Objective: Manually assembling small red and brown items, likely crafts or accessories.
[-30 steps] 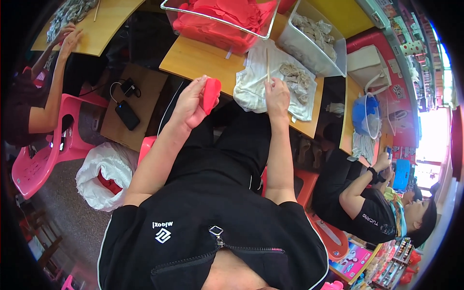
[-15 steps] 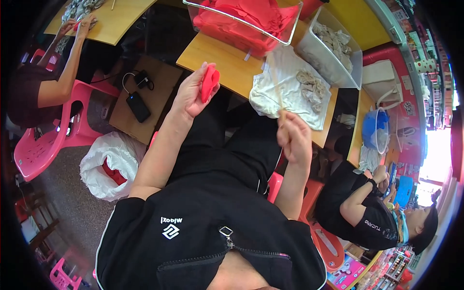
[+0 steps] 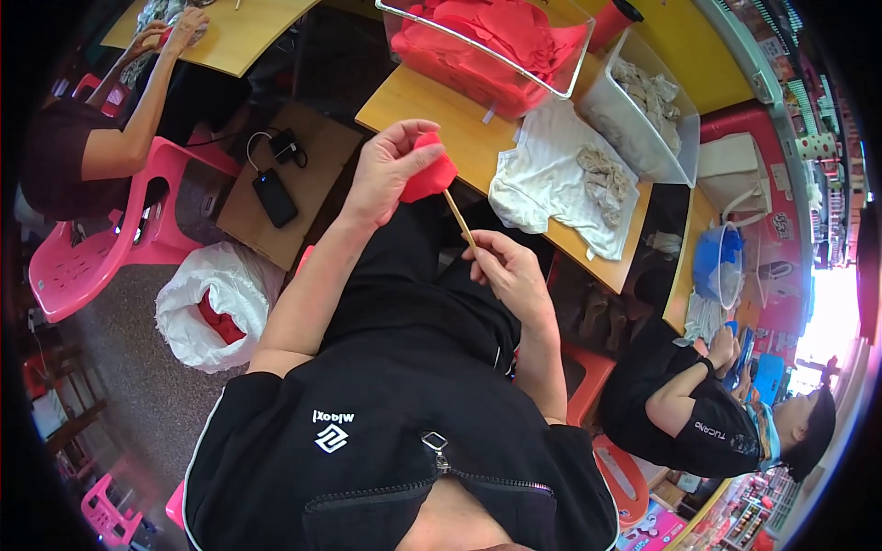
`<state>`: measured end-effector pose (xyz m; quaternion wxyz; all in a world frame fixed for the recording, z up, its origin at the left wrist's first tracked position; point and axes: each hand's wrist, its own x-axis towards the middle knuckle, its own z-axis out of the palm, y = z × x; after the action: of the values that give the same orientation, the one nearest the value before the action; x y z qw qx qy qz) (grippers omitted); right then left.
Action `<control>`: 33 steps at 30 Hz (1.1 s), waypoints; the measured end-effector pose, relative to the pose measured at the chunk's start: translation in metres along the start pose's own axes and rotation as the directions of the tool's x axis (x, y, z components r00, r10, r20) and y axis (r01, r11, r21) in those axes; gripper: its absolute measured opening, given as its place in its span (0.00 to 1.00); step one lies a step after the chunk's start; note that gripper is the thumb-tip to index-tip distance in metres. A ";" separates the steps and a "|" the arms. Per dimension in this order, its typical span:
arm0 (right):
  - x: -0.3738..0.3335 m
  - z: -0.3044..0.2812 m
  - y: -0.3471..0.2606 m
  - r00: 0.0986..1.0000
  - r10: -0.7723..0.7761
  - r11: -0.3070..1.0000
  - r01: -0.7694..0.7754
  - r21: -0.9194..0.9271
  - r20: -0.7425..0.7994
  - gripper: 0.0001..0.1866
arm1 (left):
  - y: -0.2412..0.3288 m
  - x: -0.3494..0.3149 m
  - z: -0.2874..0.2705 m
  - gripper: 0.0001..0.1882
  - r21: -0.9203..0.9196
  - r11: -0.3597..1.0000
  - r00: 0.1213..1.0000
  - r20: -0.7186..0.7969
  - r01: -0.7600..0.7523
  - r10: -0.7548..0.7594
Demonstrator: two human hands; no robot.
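Left hand (image 3: 390,170), just above the frame's centre, is clamped around a small bright red fabric piece (image 3: 428,174); right hand (image 3: 510,271), slightly lower and to the right, pinches a thin wooden stick (image 3: 458,218) whose upper end meets the fabric. Both are raised over the person's black-clad lap, in front of a yellow wooden desk (image 3: 464,138) running across the upper middle. On the desk sit a clear plastic bin of red fabric pieces (image 3: 487,46), a white cloth (image 3: 547,179) and a white tub of beige scraps (image 3: 643,101). At upper left, another person on a pink plastic chair (image 3: 78,266) works at a second desk. A white plastic bag (image 3: 197,308) lies on the grey floor at left. The fabric looks soft, rounded and folded.
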<state>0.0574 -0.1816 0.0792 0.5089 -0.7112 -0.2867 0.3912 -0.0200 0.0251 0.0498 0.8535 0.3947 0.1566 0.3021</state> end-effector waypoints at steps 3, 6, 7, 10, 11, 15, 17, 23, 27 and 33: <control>0.015 0.008 0.022 0.999 -0.027 0.997 0.029 0.076 -0.025 0.12 | -0.006 -0.001 0.002 0.16 0.007 0.999 0.999 0.005 0.054 -0.054; 0.022 0.018 0.025 0.997 0.037 0.982 -0.025 0.189 -0.063 0.12 | -0.007 -0.002 0.003 0.13 0.012 0.993 0.993 -0.016 0.114 -0.114; 0.023 0.021 0.026 0.997 0.038 0.981 -0.026 0.190 -0.060 0.12 | -0.007 -0.002 0.002 0.13 0.013 0.993 0.993 -0.019 0.114 -0.114; 0.026 0.029 0.030 0.995 0.084 0.927 -0.059 0.371 -0.051 0.12 | -0.008 0.000 -0.002 0.11 0.068 0.988 0.990 -0.014 0.140 -0.139; 0.027 0.033 0.032 0.995 0.100 0.884 -0.078 0.461 -0.023 0.11 | -0.009 0.000 -0.002 0.10 0.097 0.987 0.991 -0.023 0.132 -0.130; 0.027 0.043 0.040 0.988 0.146 0.733 -0.136 0.667 0.041 0.12 | -0.010 -0.001 -0.001 0.11 0.146 0.982 0.993 -0.001 0.120 -0.121; 0.027 0.047 0.040 0.985 0.160 0.704 -0.156 0.693 0.059 0.12 | -0.013 0.000 -0.002 0.12 0.127 0.985 0.993 0.003 0.114 -0.116; 0.024 0.052 0.039 0.987 0.155 0.612 -0.136 0.779 0.051 0.12 | -0.021 0.003 -0.003 0.14 0.059 0.996 0.998 0.009 0.068 -0.068; 0.023 0.054 0.040 0.988 0.137 0.573 -0.134 0.809 0.067 0.12 | -0.026 0.002 -0.006 0.16 0.062 0.998 1.000 -0.011 0.022 -0.022; 0.024 0.046 0.045 0.994 0.112 0.733 -0.095 0.673 0.018 0.12 | 0.002 0.002 -0.012 0.19 -0.146 0.965 0.976 0.042 0.217 -0.213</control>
<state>0.0312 -0.1532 0.0223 0.7121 -0.4990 -0.0802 0.4873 -0.0254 0.0347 0.0438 0.9104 0.3141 0.1641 0.2136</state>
